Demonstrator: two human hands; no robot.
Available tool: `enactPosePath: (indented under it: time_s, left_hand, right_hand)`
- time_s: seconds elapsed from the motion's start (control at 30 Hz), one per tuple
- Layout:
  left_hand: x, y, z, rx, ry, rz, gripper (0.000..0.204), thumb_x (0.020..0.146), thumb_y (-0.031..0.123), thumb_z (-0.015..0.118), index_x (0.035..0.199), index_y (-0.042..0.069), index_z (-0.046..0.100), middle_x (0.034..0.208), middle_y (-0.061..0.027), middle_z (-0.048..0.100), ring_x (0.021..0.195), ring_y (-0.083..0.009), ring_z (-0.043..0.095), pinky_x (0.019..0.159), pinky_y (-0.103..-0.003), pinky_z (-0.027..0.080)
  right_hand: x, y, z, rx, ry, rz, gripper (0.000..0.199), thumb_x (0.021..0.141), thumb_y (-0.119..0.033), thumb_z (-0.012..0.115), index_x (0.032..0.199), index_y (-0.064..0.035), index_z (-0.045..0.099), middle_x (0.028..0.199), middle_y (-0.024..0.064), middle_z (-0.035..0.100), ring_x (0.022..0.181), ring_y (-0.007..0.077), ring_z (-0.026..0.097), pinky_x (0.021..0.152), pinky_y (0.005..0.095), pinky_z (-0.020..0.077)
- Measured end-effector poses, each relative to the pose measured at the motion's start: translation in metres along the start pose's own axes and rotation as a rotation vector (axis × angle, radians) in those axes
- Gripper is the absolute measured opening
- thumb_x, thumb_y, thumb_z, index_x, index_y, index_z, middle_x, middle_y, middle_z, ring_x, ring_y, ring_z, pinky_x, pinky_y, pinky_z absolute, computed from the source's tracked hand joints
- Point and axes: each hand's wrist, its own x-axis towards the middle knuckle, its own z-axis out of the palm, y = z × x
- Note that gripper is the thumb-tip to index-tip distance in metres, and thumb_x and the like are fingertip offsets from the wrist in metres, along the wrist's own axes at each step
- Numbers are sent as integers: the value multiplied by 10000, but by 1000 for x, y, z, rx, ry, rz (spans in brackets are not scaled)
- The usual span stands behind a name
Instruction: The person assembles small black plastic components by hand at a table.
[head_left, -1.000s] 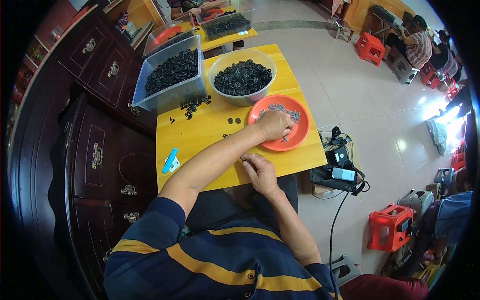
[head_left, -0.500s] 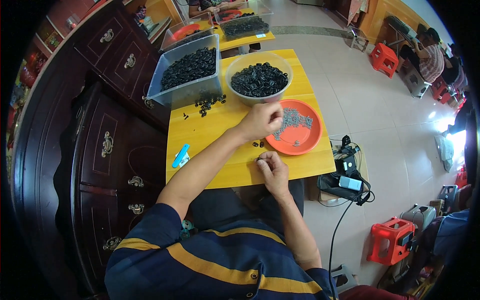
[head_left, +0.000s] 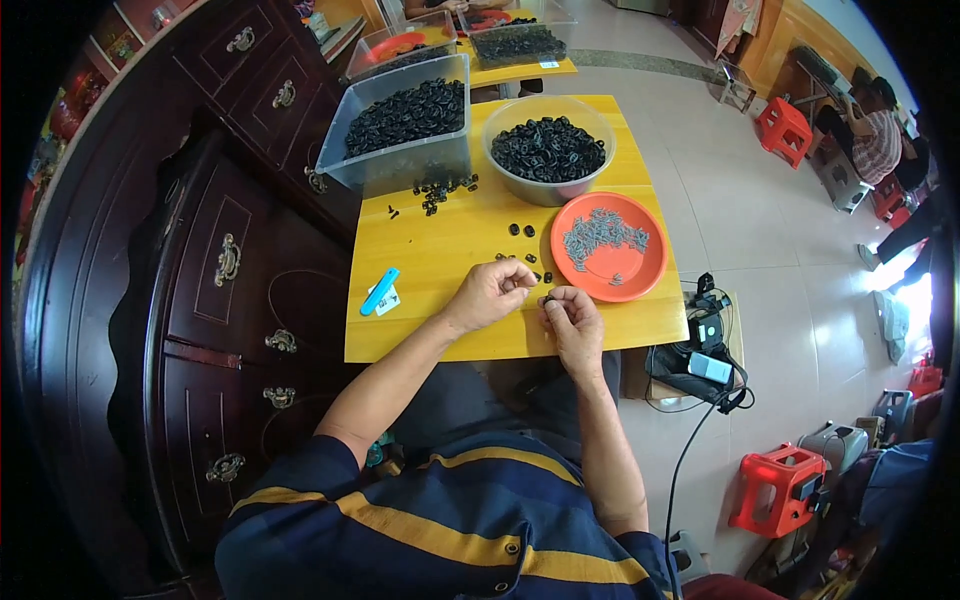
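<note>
My left hand (head_left: 488,295) is above the yellow table (head_left: 440,330), its thumb and forefinger pinched together; whatever they hold is too small to make out. Close to its right, my right hand (head_left: 576,335) pinches a small black piece (head_left: 549,298) near the table's front edge. An orange-red plate (head_left: 612,264) lies just beyond, with many small grey pins (head_left: 600,232) on it. A few black pieces (head_left: 522,230) lie loose left of the plate. Behind it stands a clear round bowl (head_left: 545,190) full of black oval parts (head_left: 550,148).
A clear rectangular bin (head_left: 420,168) of black parts is at the table's back left, with loose black pieces (head_left: 435,195) before it. A light-blue tool (head_left: 380,291) lies at left. Dark wooden drawers (head_left: 230,260) flank the left side; a black bag with cables (head_left: 690,365) sits at right.
My left hand has come from the plate's left edge back toward me, close beside my right hand. The whole view has shifted slightly.
</note>
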Motion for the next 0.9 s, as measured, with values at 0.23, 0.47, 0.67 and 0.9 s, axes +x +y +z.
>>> enactPosePath:
  time_s: [0.23,0.47,0.67,0.9]
  left_hand:
    - [-1,11,10,64,15,85,140,823,-10,632,961,15,620,764,-18,618,640,-68,578,627,-242,495]
    - [0,10,12,113,-16,111,155,827,-10,648,975,24,618,772,-24,632,658,-81,601,628,-253,502]
    - [2,10,13,133,6,150,144,814,-16,640,953,19,623,738,-36,634,597,-97,591,588,-258,496]
    - [3,15,14,183,-29,104,147,832,-14,663,961,36,612,756,-26,656,698,-83,643,657,-256,523]
  right_hand:
    - [-2,-6,2,6,19,39,91,959,-30,604,1050,-25,594,869,2,622,715,73,598,641,203,494]
    - [-1,-3,2,-10,40,22,99,954,-26,612,1052,-24,598,877,-8,617,710,63,587,641,200,492]
    - [0,-3,4,-22,28,30,106,953,-23,610,1059,-16,604,891,-7,630,726,55,595,661,201,505]
    - [2,4,3,-129,76,6,94,937,-16,622,1030,0,623,854,-2,645,696,59,604,644,205,513]
